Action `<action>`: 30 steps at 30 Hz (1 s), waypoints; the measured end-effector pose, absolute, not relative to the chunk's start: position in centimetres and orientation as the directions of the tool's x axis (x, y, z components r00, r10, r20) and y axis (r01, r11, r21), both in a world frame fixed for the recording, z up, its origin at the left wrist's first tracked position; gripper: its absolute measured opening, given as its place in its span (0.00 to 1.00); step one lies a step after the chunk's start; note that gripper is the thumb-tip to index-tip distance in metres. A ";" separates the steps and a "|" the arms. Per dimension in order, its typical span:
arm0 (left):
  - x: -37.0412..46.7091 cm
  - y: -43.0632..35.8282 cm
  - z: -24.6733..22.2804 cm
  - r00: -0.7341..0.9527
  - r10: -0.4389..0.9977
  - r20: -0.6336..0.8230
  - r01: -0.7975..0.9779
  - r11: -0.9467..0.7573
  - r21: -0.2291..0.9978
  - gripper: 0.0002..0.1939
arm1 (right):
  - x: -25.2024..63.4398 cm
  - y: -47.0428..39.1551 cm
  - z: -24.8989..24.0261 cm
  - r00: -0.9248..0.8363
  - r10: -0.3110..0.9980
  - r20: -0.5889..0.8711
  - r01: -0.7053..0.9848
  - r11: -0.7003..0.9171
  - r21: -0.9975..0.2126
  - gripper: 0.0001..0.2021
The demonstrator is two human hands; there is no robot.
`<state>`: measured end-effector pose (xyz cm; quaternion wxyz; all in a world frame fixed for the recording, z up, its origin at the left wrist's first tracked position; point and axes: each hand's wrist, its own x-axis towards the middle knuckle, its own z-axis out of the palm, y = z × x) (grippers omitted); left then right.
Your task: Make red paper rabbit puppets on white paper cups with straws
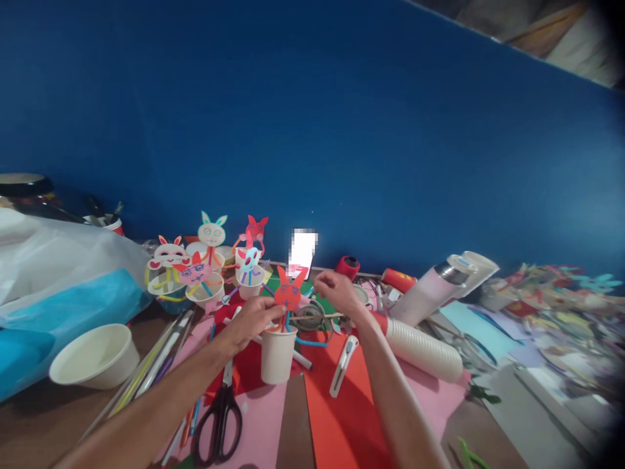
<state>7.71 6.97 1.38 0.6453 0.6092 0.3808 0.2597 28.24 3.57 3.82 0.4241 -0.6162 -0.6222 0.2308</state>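
An orange paper rabbit head [287, 296] with long ears and a drawn face stands on blue and orange stems above a white paper cup [278, 357]. My left hand [258, 318] pinches the head's lower left edge between thumb and fingers. To the right of the head is my right hand [338, 290], its fingers curled together; what they hold, if anything, I cannot make out. Below that hand lie a coil of cord [311, 315] and a blue pipe cleaner [312, 342]. A lit phone [303, 251] with a blurred screen leans behind the cup.
Black-handled scissors [221, 417] and a white utility knife [343, 367] lie near the cup. Several finished cup figures [211, 231] stand at back left. A stack of paper cups [424, 350], a white flask [430, 286] and paper scraps are at right; an open paper bowl [95, 357] is left.
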 end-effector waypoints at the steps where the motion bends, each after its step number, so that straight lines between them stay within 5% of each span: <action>1: 7.6 7.1 1.4 0.566 0.804 -0.182 0.143 0.121 0.982 0.12 | 28.7 3.6 3.4 0.042 0.980 0.195 0.658 0.119 -0.743 0.06; 5: 7.4 7.5 1.1 0.527 0.820 -0.222 0.180 0.148 0.972 0.11 | 29.0 3.6 2.2 -0.166 0.986 0.014 0.823 0.146 -0.548 0.05; 15: 6.9 7.9 1.4 0.516 0.832 -0.203 0.139 0.152 0.979 0.11 | 28.0 3.8 1.0 -0.244 0.968 0.058 0.929 0.251 -0.271 0.09; 24: 7.0 8.2 0.8 0.506 0.840 -0.195 0.146 0.139 0.979 0.12 | 27.7 4.3 0.7 -0.087 0.989 0.123 0.970 0.112 -0.216 0.10; 30: 7.1 8.2 0.9 0.493 0.850 -0.184 0.124 0.140 0.982 0.12 | 27.5 4.6 0.7 -0.001 0.990 0.144 0.957 0.043 -0.288 0.06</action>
